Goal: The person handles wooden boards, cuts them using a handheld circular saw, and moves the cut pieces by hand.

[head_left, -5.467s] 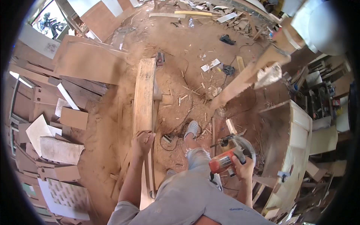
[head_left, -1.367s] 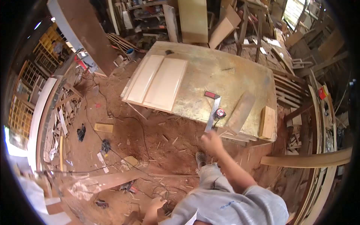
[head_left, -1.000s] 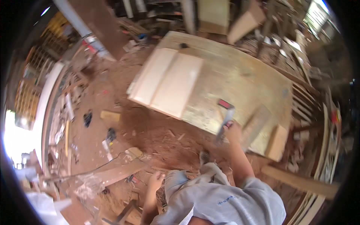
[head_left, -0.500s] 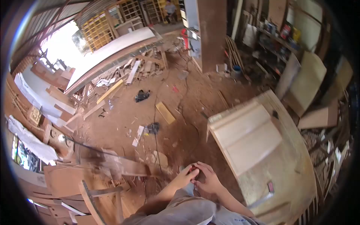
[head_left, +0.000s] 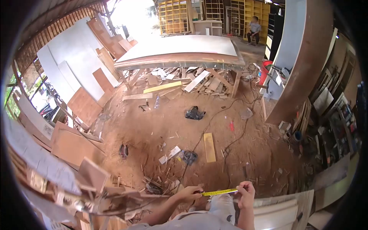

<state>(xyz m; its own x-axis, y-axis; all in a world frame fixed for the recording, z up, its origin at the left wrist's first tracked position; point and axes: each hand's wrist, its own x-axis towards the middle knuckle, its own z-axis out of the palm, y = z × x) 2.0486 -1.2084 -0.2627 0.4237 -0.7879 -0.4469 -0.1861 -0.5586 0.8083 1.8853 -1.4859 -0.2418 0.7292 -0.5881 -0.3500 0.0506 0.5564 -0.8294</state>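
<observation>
A yellow tape measure (head_left: 219,192) stretches between my two hands, low in the view in front of my body. My left hand (head_left: 189,194) is closed around its body end, where a bit of dark casing shows. The pulled-out end is pinched by my right hand (head_left: 246,195) between thumb and fingers. The blade runs nearly level, rising slightly to the right. Most of the casing is hidden by the left fingers.
A workbench with a panel (head_left: 274,214) stands close at my right. Ahead is a large table (head_left: 184,60) with scrap wood beneath it. Cables, black plastic bags (head_left: 194,113) and a yellow board (head_left: 209,147) lie on the dirt floor. A person (head_left: 253,30) sits far back.
My hands were together around a small dark and red thing; now they are apart with yellow tape drawn out between them. My view has turned left, so the workbench sits lower right.
</observation>
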